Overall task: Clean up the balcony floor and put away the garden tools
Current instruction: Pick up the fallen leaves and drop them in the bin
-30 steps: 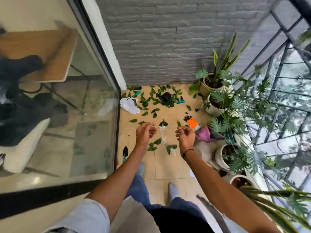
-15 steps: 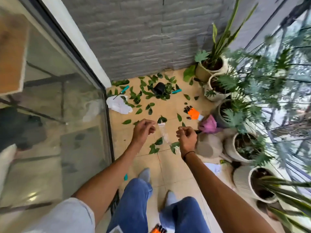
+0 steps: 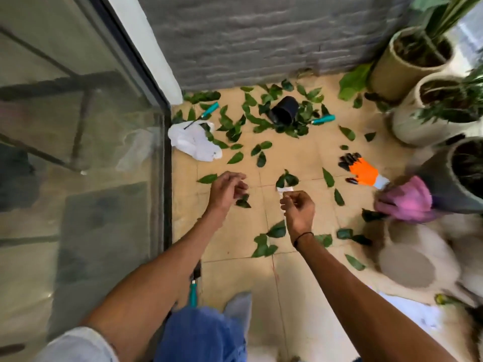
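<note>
At the centre of the frame, two bare forearms reach forward over a tan tiled balcony floor (image 3: 295,278). The left hand (image 3: 226,189) hovers with fingers loosely curled; the motion blur makes it unclear whether it holds anything. The right hand (image 3: 298,206), a dark band at its wrist, pinches a small pale scrap (image 3: 285,189) between thumb and fingertips. Green leaves (image 3: 261,155) lie scattered over the tiles beyond both hands, thickest around a tipped black pot (image 3: 285,111) near the grey brick wall (image 3: 261,35) at the top. A teal-handled tool (image 3: 322,119) lies just right of that pot, another (image 3: 206,113) rests beside a crumpled white bag (image 3: 194,139) at the upper left, and a third (image 3: 194,291) lies by the glass door (image 3: 78,152) lining the left edge. An orange and black glove (image 3: 362,172) sits to the right, next to a pink cloth (image 3: 407,202). Potted plants (image 3: 407,61) crowd the right edge. Bare tiles show between the forearms at lower centre.
</note>
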